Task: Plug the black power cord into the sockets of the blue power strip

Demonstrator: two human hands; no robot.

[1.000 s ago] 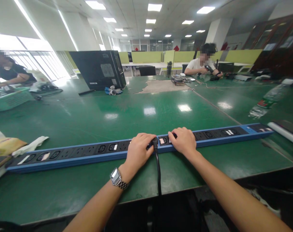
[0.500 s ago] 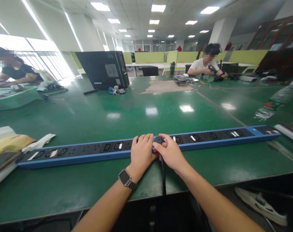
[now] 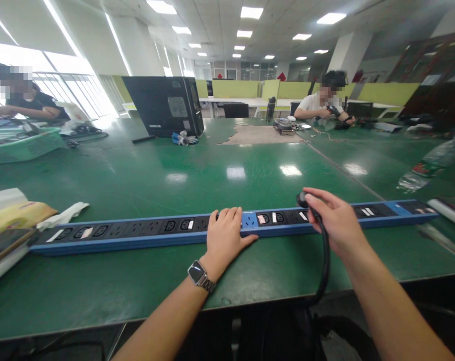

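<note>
A long blue power strip (image 3: 137, 245) with black sockets lies across the table in front of me. My left hand (image 3: 227, 233) grips its middle, fingers over the top and thumb along the near side. To the right, my right hand (image 3: 332, 218) pinches a black power plug (image 3: 301, 199) above the strip. From the plug a thick black cable (image 3: 325, 260) hangs down past the table's front edge. Just right of my left hand a blue socket section (image 3: 249, 220) shows uncovered. White stickers mark several of the sockets.
A black computer case (image 3: 163, 108) and gloves (image 3: 184, 138) stand farther back on the green table (image 3: 197, 185). At left are a green basket (image 3: 28, 145) and a yellow packet (image 3: 24, 215); at right, a plastic bottle (image 3: 426, 168). Two people sit at the far left and far right.
My right hand has pulled the plug out of the socket beside my left hand and carried it up and to the right. The left hand stays on the power strip.
</note>
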